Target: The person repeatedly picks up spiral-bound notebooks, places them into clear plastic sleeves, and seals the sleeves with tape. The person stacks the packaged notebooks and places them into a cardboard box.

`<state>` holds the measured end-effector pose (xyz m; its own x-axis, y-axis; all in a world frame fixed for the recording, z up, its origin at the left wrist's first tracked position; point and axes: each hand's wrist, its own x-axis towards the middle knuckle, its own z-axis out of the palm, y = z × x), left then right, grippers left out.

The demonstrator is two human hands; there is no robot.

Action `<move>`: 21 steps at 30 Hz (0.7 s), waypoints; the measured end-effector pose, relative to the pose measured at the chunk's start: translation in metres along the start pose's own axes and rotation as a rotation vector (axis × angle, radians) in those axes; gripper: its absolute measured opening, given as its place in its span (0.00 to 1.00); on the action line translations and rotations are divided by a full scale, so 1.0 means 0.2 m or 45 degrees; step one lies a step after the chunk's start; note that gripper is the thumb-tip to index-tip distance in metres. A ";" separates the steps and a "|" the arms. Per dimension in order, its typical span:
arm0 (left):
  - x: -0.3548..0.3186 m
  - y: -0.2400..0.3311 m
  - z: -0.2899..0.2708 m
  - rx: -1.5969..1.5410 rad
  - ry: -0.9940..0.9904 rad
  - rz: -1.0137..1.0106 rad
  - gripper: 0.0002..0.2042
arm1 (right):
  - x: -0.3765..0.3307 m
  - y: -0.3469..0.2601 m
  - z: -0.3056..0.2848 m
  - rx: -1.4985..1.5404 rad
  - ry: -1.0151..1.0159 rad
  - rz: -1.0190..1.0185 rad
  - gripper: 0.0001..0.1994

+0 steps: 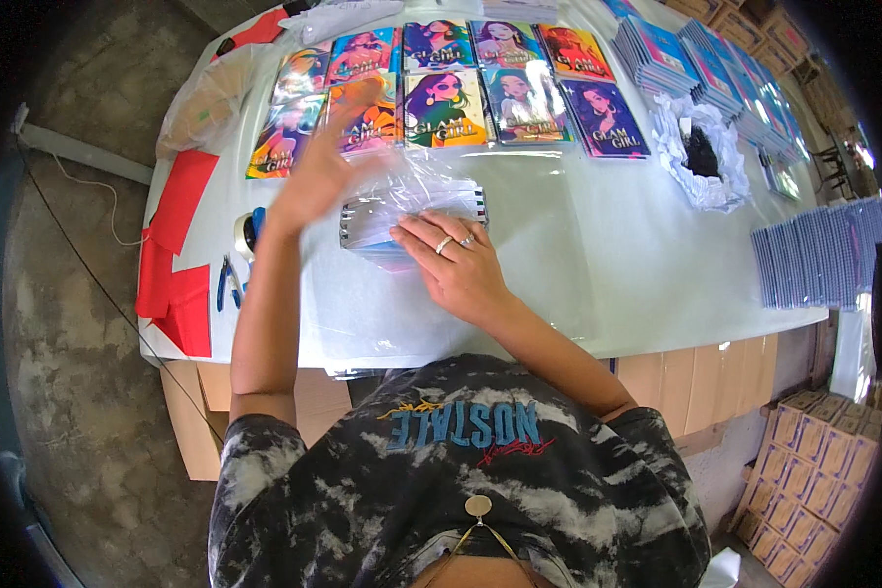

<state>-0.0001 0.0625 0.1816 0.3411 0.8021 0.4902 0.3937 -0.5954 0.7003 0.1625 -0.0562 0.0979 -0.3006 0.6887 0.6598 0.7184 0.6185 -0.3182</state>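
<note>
In front of me a stack of spiral notebooks point(367, 220) stands in a clear plastic bag point(412, 169), with coils at both its sides. My right hand point(451, 260), wearing rings, rests on the near part of the wrapped stack, its fingers stretched over the plastic. My left hand point(323, 171) is raised left of the stack, empty and smeared by motion, its fingers spread apart. It partly covers the rows of colourful notebooks point(446, 108) with drawn figures on their covers.
Blue-handled pliers point(228, 284) and a tape roll point(247, 235) lie left, near red sheets point(184, 201). On the right are a crumpled white bag with dark contents point(698, 157), stacked notebooks point(818, 255) and more piles behind. Cartons point(804, 470) stand on the floor at lower right.
</note>
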 end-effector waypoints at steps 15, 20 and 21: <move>-0.76 0.12 0.29 0.402 0.229 0.361 0.07 | -0.04 0.09 0.07 0.202 0.352 0.038 0.07; -0.87 -0.24 -0.18 0.928 0.743 -0.648 0.11 | -0.04 0.10 0.09 0.145 0.382 -0.034 0.08; -0.91 -0.35 -0.33 0.868 0.815 -0.803 0.16 | -0.04 0.09 0.09 0.149 0.381 -0.040 0.09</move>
<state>-0.1447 -0.0389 0.0781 -0.5067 0.7278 0.4621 0.7917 0.1807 0.5836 0.1663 -0.0430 0.0740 -0.1109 0.5373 0.8361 0.6296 0.6889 -0.3592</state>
